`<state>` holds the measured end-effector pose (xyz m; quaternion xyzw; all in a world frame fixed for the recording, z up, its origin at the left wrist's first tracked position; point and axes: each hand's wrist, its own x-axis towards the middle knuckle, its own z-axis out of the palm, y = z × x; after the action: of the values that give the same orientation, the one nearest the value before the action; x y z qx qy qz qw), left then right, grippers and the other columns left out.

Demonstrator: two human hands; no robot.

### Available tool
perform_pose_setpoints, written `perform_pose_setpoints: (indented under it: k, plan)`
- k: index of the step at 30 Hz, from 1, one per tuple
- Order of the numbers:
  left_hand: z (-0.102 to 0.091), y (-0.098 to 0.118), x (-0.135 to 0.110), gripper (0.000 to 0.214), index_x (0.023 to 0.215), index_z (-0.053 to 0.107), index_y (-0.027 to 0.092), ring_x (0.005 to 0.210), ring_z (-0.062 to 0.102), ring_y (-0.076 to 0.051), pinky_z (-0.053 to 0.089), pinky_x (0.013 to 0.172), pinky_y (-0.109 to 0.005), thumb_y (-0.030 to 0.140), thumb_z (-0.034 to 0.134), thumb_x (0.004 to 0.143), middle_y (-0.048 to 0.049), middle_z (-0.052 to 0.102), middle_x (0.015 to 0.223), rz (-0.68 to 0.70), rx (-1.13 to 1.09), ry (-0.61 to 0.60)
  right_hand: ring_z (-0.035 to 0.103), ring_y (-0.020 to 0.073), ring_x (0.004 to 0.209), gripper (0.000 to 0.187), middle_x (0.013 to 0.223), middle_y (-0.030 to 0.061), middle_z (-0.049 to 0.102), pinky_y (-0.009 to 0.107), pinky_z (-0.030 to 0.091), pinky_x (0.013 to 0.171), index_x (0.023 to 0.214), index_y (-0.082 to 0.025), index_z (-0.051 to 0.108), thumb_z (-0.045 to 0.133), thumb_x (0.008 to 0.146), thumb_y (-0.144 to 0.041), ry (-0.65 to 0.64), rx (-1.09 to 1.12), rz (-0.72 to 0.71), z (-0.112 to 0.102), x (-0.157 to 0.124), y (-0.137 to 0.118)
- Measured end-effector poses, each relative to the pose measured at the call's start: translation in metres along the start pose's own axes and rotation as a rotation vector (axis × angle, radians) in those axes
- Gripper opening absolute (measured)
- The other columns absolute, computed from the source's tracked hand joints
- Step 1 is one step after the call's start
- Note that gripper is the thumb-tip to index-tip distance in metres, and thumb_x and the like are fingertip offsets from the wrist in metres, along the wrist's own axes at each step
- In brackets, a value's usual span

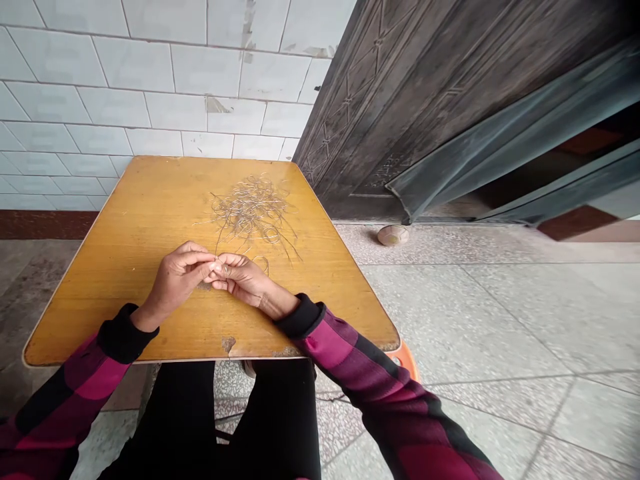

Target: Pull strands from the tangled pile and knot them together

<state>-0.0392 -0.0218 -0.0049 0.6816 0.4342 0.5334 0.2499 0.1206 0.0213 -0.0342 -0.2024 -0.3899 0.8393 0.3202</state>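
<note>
My left hand (181,275) and my right hand (241,277) meet over the near middle part of the wooden table, their fingertips pinched together. Between them they grip a thin wire (217,241), whose upper end sticks up from the fingers toward a tangle. That tangle is a loose pile of thin wires (255,208), several of them curled into loops, lying just beyond my hands. One separate wire loop (267,265) rests beside my right wrist. The lower end of the held wire is hidden by my fingers.
The yellow-brown table (145,200) has a chipped front edge near my lap. A white tiled wall (165,67) stands behind it. To the right are a dark carved door (370,100), a hanging curtain (450,180), a ball (393,235) on the floor and an orange seat edge (407,360).
</note>
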Motion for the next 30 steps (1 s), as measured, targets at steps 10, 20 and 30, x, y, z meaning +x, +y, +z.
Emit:
perform_pose_setpoints:
  k: [10,20,30]
  plan:
    - [0.004,0.000,-0.003,0.012,0.078,0.072,0.018,0.071,0.062,-0.014,0.049,0.063,-0.025,0.018,0.061,0.083,-0.0030,0.066,0.077,0.116,0.188,0.104,0.064,0.0071,0.067,0.031,0.070,-0.0025,0.069,0.017,0.050,0.064,0.071,-0.018,0.068,0.086,0.058,-0.039,0.187,-0.063,-0.161,0.017,-0.001,0.014]
    - [0.005,0.001,-0.004,0.020,0.074,0.068,0.017,0.069,0.058,-0.016,0.046,0.064,-0.029,0.018,0.052,0.086,-0.0048,0.064,0.072,0.182,0.369,0.122,0.056,0.0065,0.059,0.028,0.063,-0.0036,0.063,0.019,0.047,0.059,0.066,-0.018,0.066,0.084,0.059,-0.038,0.296,-0.088,-0.264,0.028,0.000,0.026]
    - [-0.001,0.001,-0.001,0.015,0.072,0.068,0.018,0.061,0.058,-0.013,0.043,0.060,-0.026,0.020,0.059,0.083,-0.0008,0.064,0.065,0.081,0.203,-0.023,0.060,0.0116,0.076,0.020,0.081,0.0009,0.067,0.027,0.049,0.074,0.083,-0.021,0.071,0.074,0.075,-0.039,0.212,-0.674,-0.487,0.002,-0.008,-0.028]
